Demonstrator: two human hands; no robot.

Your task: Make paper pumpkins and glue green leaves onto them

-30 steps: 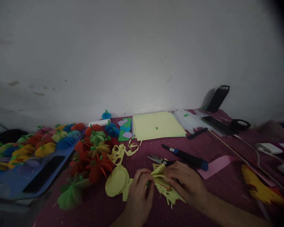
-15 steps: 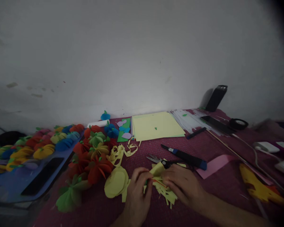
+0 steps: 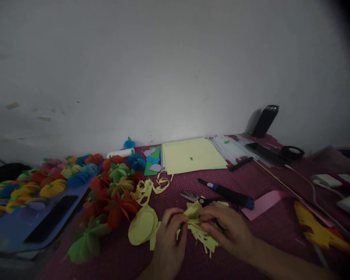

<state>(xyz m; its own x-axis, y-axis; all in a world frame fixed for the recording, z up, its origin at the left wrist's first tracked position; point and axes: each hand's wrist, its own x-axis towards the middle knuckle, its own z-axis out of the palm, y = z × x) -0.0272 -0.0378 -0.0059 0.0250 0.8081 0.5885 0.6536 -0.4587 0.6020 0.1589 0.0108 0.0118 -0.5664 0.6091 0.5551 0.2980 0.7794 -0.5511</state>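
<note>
Between my hands is a folded piece of yellow paper. My left hand pinches its left side, and a bit of green shows by the fingertips. On the right side, the curled fingers of my right hand grip the same paper. A thin orange strip lies along its lower edge. Fringed yellow paper scraps lie beneath on the red cloth. Just behind my right hand are scissors, their handles partly covered. Left of my left hand sits a stack of yellow paper circles.
Several coloured paper pumpkins crowd the left, more on a blue board beside a black phone. Yellow sheets lie by the wall. A utility knife, pink strip, tape roll and yellow glue gun are rightward.
The fingers of my right hand have shifted and lifted slightly on the yellow paper. My left hand keeps its pinch in nearly the same place. The view has moved a little.
</note>
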